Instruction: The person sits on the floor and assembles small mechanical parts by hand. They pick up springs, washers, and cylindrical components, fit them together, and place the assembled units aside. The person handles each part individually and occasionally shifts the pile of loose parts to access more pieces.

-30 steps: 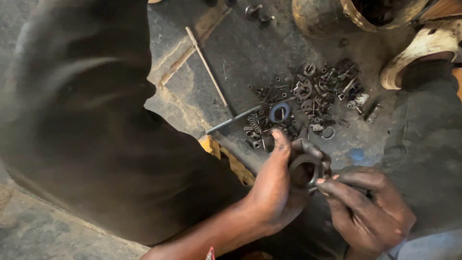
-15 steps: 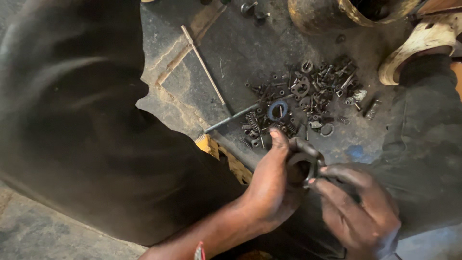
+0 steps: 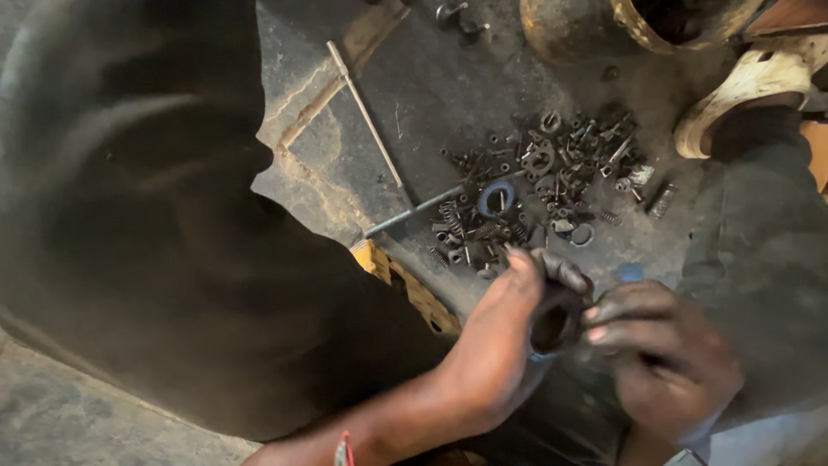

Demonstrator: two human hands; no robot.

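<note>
Filling the whole left side of the view is a large dark rubber tyre (image 3: pixel 129 216), and beside it lies the grey, oily ground (image 3: pixel 431 95) with a thin metal rod (image 3: pixel 366 116) on it. At the top edge stand a rusty round pot (image 3: pixel 569 26) and a pale curved casting (image 3: pixel 750 86).

Next in size is the scattered heap of small parts (image 3: pixel 535 194): bolts, springs, washers and one blue ring (image 3: pixel 496 198), all loose and lying close together.

Just below this heap are the two hands. The left hand (image 3: pixel 492 354) is clenched around a dark hollow ring-shaped part (image 3: pixel 556 319), with thumb and fingers curled over its rim. The right hand (image 3: pixel 664 362) touches the same part from the other side; its fingertips (image 3: pixel 604 309) press on the edge. I cannot tell if the right hand also holds some small piece, because the fingers hide it.

In my judgement the danger is slipping. Everything looks greasy, so the part may turn or drop out of the fingers, and it would fall into the heap, where a small piece is easily lost. A finger could also be pinched at the opening if the hands push unevenly.
</note>
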